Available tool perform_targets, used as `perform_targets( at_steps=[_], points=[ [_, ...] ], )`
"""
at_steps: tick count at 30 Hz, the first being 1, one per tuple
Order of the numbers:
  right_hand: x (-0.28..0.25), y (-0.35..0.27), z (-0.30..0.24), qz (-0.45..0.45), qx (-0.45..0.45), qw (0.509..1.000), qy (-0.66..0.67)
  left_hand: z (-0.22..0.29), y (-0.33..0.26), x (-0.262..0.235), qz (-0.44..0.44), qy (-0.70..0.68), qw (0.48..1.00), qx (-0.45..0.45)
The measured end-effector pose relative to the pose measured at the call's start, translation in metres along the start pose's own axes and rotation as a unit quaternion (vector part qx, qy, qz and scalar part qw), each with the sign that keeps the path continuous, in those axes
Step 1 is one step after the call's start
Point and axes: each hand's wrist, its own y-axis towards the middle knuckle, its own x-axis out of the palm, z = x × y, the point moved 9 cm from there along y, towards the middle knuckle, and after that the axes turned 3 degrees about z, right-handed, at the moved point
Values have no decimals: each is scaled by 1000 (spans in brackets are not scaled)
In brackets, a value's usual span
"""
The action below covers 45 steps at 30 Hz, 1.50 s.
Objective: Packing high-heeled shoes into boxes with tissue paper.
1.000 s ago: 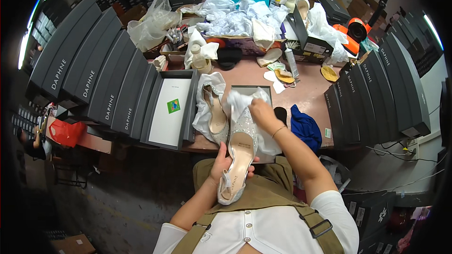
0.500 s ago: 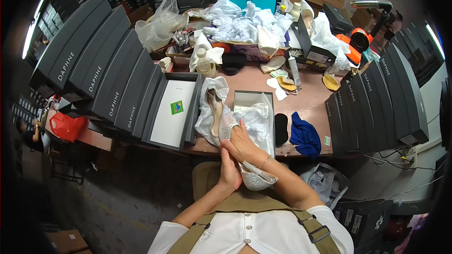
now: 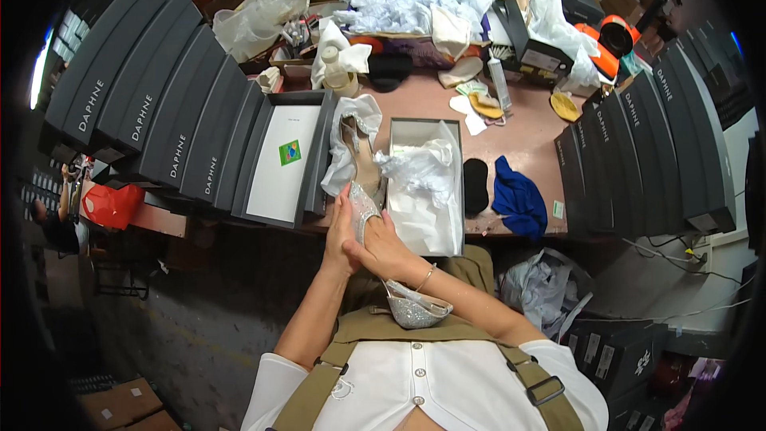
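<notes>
Both my left hand (image 3: 341,227) and right hand (image 3: 383,247) clasp the glittery silver shoe (image 3: 391,283) at 6 o'clock below the open box (image 3: 427,183); probably steadiest gripped mid-sole, toe toward 12.

The scene is evenly and fairly brightly lit from above, with soft, short shadows under the things on the pink desk (image 3: 523,124). White tissue paper (image 3: 415,168) and the white inside of the box lid (image 3: 279,164) come close to washing out, and the glittery shoe (image 3: 403,299) shows small sparkles. A bright bluish streak of glare sits at the far left rim (image 3: 37,80), with another at the upper right. The floor below the desk edge is dim. Fisheye distortion is strong: the rows of dark shoe boxes (image 3: 159,124) bow outward, and a black vignette rings the frame. The centre is sharp; detail softens toward the rim.
</notes>
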Motion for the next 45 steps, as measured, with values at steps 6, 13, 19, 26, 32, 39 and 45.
perform_targets(
  at_steps=[6,13,19,26,32,39,45],
  points=[
    [-39,-43,-35,-100,-85,980,149,6,-8,10,-13,-6,1000,16],
    [-74,-87,5,9,37,950,310,13,-10,38,-93,-72,992,39],
    [-96,-76,-12,119,-3,973,198,18,4,37,-97,-65,993,35],
    [-28,-8,-9,-68,1,988,-138,-7,8,16,-28,22,999,-9],
    [-40,-44,-29,-36,-73,997,3,-18,-14,5,12,-7,1000,-25],
    [-64,-81,-16,-48,-23,985,165,-12,-9,20,-39,-5,999,-14],
    [-124,-86,20,194,23,981,-16,14,24,31,-30,-103,993,-41]
  ],
)
